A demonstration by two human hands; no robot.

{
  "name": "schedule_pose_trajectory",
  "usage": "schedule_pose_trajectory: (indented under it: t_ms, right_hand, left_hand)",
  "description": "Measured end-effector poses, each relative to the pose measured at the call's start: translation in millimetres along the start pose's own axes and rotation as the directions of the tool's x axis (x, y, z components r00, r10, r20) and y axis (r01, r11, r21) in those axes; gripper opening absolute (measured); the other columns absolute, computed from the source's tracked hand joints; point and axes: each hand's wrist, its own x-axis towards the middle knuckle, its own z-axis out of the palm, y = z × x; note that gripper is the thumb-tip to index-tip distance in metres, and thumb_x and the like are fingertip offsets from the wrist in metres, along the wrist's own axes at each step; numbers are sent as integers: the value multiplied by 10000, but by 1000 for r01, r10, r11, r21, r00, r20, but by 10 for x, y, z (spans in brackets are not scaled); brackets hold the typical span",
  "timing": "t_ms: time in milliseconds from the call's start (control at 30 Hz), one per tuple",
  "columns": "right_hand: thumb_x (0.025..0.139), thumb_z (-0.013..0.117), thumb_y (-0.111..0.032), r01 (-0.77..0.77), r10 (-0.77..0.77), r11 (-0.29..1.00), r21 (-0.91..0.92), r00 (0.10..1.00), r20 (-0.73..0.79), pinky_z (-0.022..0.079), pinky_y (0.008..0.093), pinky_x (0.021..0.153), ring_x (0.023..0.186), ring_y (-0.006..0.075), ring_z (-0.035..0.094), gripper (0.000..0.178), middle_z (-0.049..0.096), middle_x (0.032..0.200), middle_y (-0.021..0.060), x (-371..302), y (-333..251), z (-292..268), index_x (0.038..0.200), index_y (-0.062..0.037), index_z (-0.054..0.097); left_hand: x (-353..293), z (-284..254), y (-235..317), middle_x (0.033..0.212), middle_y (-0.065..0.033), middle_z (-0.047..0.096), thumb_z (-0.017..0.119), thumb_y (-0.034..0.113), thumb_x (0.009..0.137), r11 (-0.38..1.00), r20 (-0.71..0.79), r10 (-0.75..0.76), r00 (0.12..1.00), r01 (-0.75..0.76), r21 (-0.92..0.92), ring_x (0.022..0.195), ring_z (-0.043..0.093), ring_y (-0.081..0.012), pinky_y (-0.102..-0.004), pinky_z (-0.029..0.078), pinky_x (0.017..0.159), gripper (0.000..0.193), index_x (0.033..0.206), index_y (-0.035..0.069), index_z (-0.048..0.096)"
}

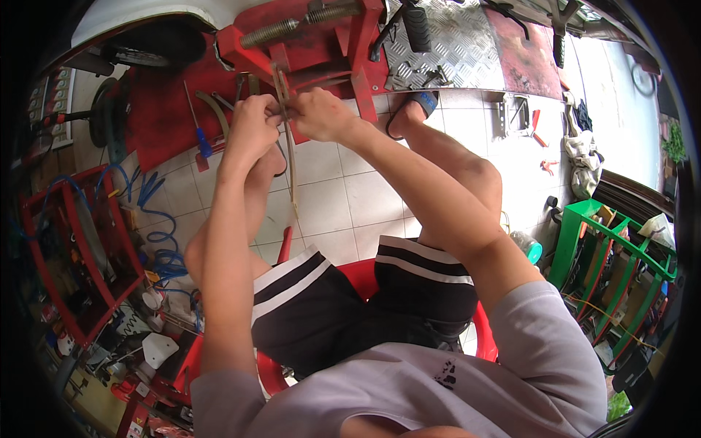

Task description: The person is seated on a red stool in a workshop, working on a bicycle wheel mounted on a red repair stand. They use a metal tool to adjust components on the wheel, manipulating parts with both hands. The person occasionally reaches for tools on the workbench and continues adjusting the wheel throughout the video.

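In front of my knees, both hands meet at a long, thin, tan strip (293, 171) whose exact kind I cannot make out. It runs from the red metal frame (363, 80) down past my fingers and hangs toward the stool. My left hand (255, 123) is closed, its fingertips pinched at the strip from the left side. From the right, my right hand (320, 115) is closed with its thumb and fingers pressed against the same strip. The fingertips partly hide the spot where they meet. Left of my left hand lie a blue-handled screwdriver (202, 140) and a curved metal bar (217, 113).
A red platform (157, 117) with a tread plate (460, 51) spans the far side. Coiled blue hose (164, 244) and a red rack (109, 292) stand left. On the right are a green rack (584, 219) and red-handled tools (539, 130). I sit on a red stool (358, 277).
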Motion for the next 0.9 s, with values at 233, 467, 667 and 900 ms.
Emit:
schedule_pose_trajectory:
  t_ms: [233,467,667,900]
  right_hand:
    - [735,519,-196,-87,102,983,164,991,-88,528,427,774,807,359,652,271,660,789,204,25,-27,183,893,-77,705]
    - [747,548,-204,-160,157,987,23,982,104,530,392,784,893,348,652,261,666,945,194,87,-180,112,831,-15,707]
    - [749,529,-185,-332,314,922,199,942,118,519,405,799,902,346,650,279,664,885,211,91,-339,74,875,1,695]
    - [742,571,-233,-357,349,908,218,934,73,518,401,835,947,334,649,315,662,936,232,138,-274,167,930,-13,696]
  left_hand:
    - [2,-52,-2,647,-147,625,593,-103,766,1000,23,-25,999,24,18,588,643,-171,-293,467,545,54,812,-76,590]
    - [-18,-121,51,642,-158,638,619,-97,735,994,58,-88,994,91,-59,611,680,-210,-315,490,542,52,777,-72,604]
    - [-41,-166,-38,644,-119,629,586,-108,750,999,71,-54,996,54,0,605,647,-136,-280,471,541,57,793,-70,585]
    - [-40,-168,0,653,-159,629,583,-96,735,1000,37,1,999,-1,-16,606,662,-177,-308,473,548,61,790,-70,581]
